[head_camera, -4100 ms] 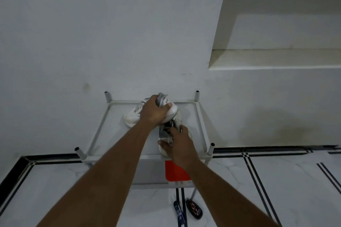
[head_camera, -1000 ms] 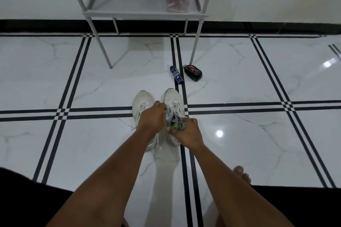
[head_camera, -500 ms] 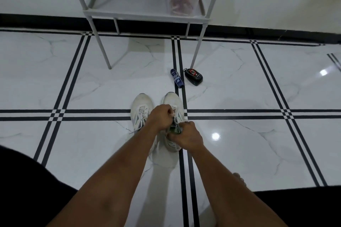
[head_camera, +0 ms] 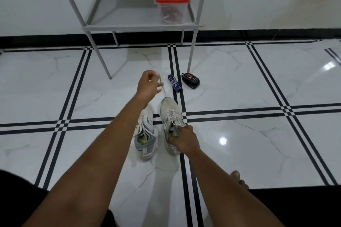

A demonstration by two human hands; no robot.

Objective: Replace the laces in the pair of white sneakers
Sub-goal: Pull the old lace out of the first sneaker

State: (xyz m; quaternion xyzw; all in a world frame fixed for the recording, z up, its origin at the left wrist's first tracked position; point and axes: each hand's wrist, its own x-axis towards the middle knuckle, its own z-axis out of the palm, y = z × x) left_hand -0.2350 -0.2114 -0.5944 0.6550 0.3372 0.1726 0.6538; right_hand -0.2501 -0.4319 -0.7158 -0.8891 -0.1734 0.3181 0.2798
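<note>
Two white sneakers stand side by side on the tiled floor, toes pointing away from me. My right hand [head_camera: 183, 140] grips the collar and tongue of the right sneaker [head_camera: 170, 114]. My left hand [head_camera: 149, 85] is raised beyond the toes and pinches a white lace [head_camera: 163, 90], which stretches back toward the right sneaker. The left sneaker [head_camera: 145, 138] is partly hidden by my left forearm; its laces lie loose.
A grey metal shelf rack [head_camera: 140, 26] stands against the wall with a clear box with a red lid [head_camera: 172, 2] on its low shelf. A blue tube [head_camera: 174, 85] and a black polish sponge [head_camera: 191, 83] lie on the floor beyond the sneakers. My bare toes [head_camera: 239, 180] show at right.
My left hand has left the right sneaker's laces and moved up and away, drawing a lace out. My right hand stays on the same sneaker.
</note>
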